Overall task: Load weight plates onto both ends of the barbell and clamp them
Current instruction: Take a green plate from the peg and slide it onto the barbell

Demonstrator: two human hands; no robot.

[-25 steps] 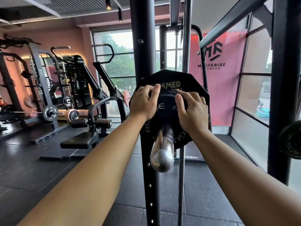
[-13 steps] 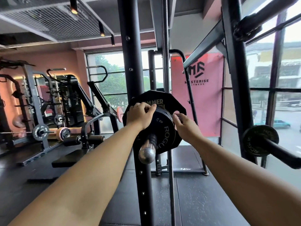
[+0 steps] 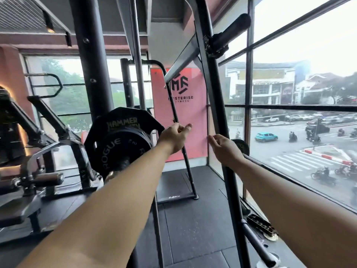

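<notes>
Two black plates sit on the barbell end at centre left: a large angular Hammer plate behind and a smaller round Rogue plate in front of it. My left forearm hides the bar's tip. My left hand hangs in the air just right of the plates, fingers loosely apart, holding nothing. My right hand is further right, empty too, fingers half curled, in front of a black rack upright. A small black plate on a storage peg peeks out just beyond my right hand.
A thick black rack post rises behind the plates. Gym machines fill the left side. A wall of windows runs along the right. A pink banner hangs at the back. Black rubber floor lies below.
Both hands have let go of the Rogue plate and moved right, away from the bar. My view has swung right toward the windows, so the plates now sit further left.
</notes>
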